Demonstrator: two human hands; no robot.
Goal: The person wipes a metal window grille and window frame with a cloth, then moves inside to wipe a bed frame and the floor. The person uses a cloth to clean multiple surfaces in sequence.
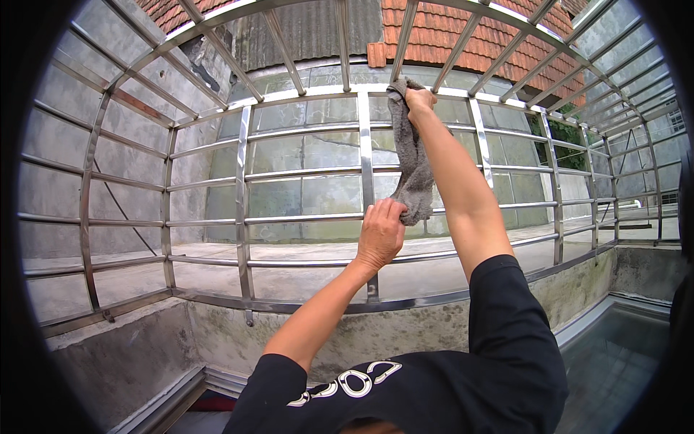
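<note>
A grey, fluffy cloth [412, 160] hangs stretched between my two hands, in front of the metal bars of a window grille [366, 148]. My right hand [419, 100] reaches far up and grips the cloth's upper end at the grille's top rail. Lower down, my left hand [383, 231] is closed by the cloth's bottom end, beside an upright post. Its fingertips are partly hidden, but the cloth's edge comes out at them. Both arms are stretched forward.
The shiny grille curves around in front and to both sides. Below it runs a stained concrete ledge [238, 333]. An open window frame [170, 398] lies at lower left, a glass pane [614, 362] at lower right. Beyond the bars are a grey wall [130, 188] and an orange tiled roof [470, 43].
</note>
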